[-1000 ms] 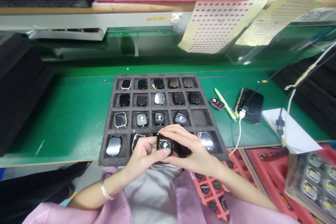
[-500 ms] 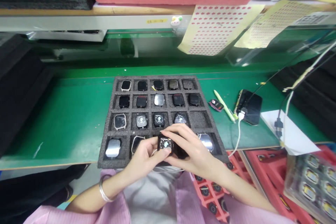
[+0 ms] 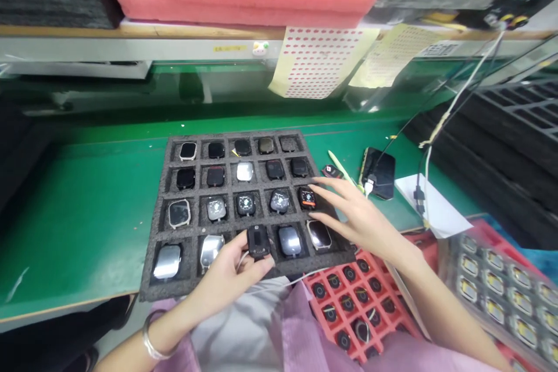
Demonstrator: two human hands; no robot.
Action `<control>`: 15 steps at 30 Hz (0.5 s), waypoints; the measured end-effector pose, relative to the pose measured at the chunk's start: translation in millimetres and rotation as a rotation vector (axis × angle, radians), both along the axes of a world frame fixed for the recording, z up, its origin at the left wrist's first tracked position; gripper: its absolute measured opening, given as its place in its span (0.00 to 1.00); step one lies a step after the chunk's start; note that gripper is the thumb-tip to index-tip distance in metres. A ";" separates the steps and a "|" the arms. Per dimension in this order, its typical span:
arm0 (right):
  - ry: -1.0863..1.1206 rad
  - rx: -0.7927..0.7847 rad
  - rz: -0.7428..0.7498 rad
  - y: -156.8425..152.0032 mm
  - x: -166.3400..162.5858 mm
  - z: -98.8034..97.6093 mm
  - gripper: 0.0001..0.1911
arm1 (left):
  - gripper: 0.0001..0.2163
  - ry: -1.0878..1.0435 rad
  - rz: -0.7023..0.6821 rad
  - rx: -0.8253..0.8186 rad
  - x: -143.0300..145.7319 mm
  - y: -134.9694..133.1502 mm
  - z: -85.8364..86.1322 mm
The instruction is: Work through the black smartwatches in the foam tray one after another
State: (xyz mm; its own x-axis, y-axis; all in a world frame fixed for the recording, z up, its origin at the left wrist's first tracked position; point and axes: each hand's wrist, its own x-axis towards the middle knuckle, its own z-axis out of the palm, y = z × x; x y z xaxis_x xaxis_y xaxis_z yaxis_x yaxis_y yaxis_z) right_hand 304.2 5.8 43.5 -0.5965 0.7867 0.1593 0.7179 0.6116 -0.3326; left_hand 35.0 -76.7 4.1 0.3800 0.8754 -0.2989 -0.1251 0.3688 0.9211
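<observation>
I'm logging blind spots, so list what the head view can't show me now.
- Head view: foam tray under the black device; hidden by it and the left hand.
- Head view: screen text on the watch by the right hand; too small.
- Head view: writing on the yellow label; blurred.
- Head view: pink tray's far side; cut off by the top edge.

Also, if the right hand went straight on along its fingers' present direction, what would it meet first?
The right hand would probably meet the smartwatch with the orange strip on its screen first, in the foam tray, very close ahead; whether it would instead pass above is unclear.
</observation>
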 end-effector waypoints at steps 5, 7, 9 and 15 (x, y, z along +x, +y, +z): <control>-0.136 -0.120 0.102 -32.9 3.2 10.6 0.14 | 0.13 0.020 -0.082 0.030 -1.5 0.3 0.5; -0.192 -0.147 0.074 -40.0 1.7 4.8 0.16 | 0.13 -0.005 -0.113 0.025 -1.6 1.1 0.9; -0.226 -0.140 0.022 -41.8 -1.3 -2.3 0.18 | 0.13 -0.027 -0.127 0.015 -1.5 2.1 1.9; -0.227 -0.217 0.024 -29.8 0.7 -2.0 0.16 | 0.12 -0.019 -0.129 0.014 -2.8 3.9 5.2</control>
